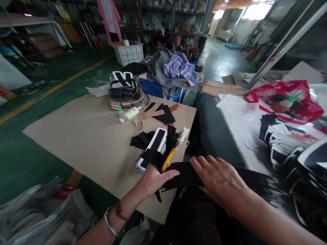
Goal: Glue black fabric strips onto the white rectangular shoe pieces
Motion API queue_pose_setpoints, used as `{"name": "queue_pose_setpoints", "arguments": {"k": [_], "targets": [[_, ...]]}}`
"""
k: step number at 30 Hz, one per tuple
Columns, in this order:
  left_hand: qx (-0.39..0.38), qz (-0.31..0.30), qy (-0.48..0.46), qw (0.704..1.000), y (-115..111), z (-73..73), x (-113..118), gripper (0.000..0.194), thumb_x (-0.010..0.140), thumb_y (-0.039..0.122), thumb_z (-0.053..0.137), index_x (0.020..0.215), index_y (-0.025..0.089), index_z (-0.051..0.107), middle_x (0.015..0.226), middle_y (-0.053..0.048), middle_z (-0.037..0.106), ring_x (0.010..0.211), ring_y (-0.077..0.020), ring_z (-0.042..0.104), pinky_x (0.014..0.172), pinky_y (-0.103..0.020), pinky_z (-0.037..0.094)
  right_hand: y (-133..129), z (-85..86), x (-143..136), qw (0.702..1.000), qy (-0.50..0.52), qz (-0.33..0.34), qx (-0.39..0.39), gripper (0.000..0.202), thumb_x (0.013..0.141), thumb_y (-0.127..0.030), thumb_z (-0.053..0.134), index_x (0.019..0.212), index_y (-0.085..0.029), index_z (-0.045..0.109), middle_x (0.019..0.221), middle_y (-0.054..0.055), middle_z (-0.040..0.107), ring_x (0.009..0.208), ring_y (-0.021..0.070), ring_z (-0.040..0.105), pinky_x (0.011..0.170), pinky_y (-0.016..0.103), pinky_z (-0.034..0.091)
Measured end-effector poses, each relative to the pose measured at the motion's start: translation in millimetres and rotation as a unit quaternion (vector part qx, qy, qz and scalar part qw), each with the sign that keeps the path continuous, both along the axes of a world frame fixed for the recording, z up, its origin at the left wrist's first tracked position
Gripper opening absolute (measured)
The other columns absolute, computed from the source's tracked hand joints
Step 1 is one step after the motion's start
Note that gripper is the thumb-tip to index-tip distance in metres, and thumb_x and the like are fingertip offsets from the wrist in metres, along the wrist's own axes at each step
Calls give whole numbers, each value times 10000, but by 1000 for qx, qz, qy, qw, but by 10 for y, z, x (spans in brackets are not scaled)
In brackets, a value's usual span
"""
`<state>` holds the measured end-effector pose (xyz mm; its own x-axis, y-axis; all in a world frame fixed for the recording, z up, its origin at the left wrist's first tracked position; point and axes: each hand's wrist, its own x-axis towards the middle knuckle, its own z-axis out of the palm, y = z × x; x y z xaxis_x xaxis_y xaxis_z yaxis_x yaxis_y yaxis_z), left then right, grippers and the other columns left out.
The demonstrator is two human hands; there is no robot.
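Left hand (152, 179): closed on the end of the black strips (186, 172), thumb on top; its other fingers are mostly hidden. Right hand (219, 177): curled over the same strips, fingers across the upper side. The strips lie between both hands and extend past the right one. A yellow-handled brush (169, 159) rises beside the left hand's fingers; whether it is gripped cannot be determined. White-edged pieces (157, 140) lie just beyond that hand on the brown board (76, 136).
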<state>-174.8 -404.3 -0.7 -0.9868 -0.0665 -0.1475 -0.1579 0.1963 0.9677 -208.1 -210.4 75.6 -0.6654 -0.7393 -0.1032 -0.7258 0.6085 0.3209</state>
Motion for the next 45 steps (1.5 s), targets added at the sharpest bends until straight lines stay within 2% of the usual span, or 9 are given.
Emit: {"name": "queue_pose_setpoints", "arguments": {"k": [3,6,12,16,19,25,31,37,45], "targets": [[10,20,-9,1000,-26,-25,20,261,668,412,683,787,199,589,734,20,557,709,-146,526,695,-268,437,-52,-27,-24,1000,9,26,-4,330,759,-132,596,1086,-147,557,912,90,640,758,197,597,617,312,441],[10,35,-12,999,-24,-62,11,262,675,439,671,735,199,585,676,26,532,665,-145,507,677,-273,438,-110,-53,-47,999,8,46,-13,336,753,-126,602,1084,-141,547,900,88,634,747,201,594,608,325,440],[49,99,-26,994,-63,-207,-37,288,711,456,638,703,178,563,655,32,523,638,-128,494,651,-257,426,-234,-112,-106,999,-20,35,-3,378,754,-147,606,1127,-130,547,908,87,638,763,211,602,612,331,450],[83,103,-48,990,-145,-299,1,301,675,427,686,773,178,549,675,46,501,642,-118,487,651,-251,426,-290,-172,-152,999,-29,33,-7,354,760,-160,604,1111,-142,565,926,91,647,770,208,612,630,330,459],[73,98,-78,989,-205,-315,40,340,630,421,723,783,174,547,704,36,515,662,-126,494,654,-259,430,-338,-191,-172,999,-28,44,-11,361,756,-155,606,1114,-138,570,926,91,653,766,206,614,627,326,465],[42,115,-58,991,-255,-317,50,344,637,451,713,777,180,555,718,24,527,675,-136,503,664,-270,436,-437,-179,-189,997,-12,74,-10,350,747,-147,612,1094,-126,575,894,88,652,755,202,606,617,314,458],[22,184,-38,982,-230,-462,-11,342,614,471,718,689,169,578,623,16,549,605,-151,519,611,-281,444,-525,-258,-179,997,3,80,-16,356,734,-141,631,1084,-134,563,856,70,637,741,202,599,603,321,447],[4,284,-4,959,-345,-372,-36,283,719,446,619,768,167,598,733,-28,608,718,-188,584,686,-299,452,-520,-311,-199,995,12,95,-23,410,709,-119,644,1109,-131,556,869,65,642,728,194,596,602,321,442],[9,276,-4,961,-416,-320,216,298,777,444,570,843,160,629,837,-69,661,826,-224,622,763,-331,471,-589,-315,-220,997,4,70,-23,414,735,-115,618,1144,-119,554,902,76,647,769,211,601,629,333,458]]}}
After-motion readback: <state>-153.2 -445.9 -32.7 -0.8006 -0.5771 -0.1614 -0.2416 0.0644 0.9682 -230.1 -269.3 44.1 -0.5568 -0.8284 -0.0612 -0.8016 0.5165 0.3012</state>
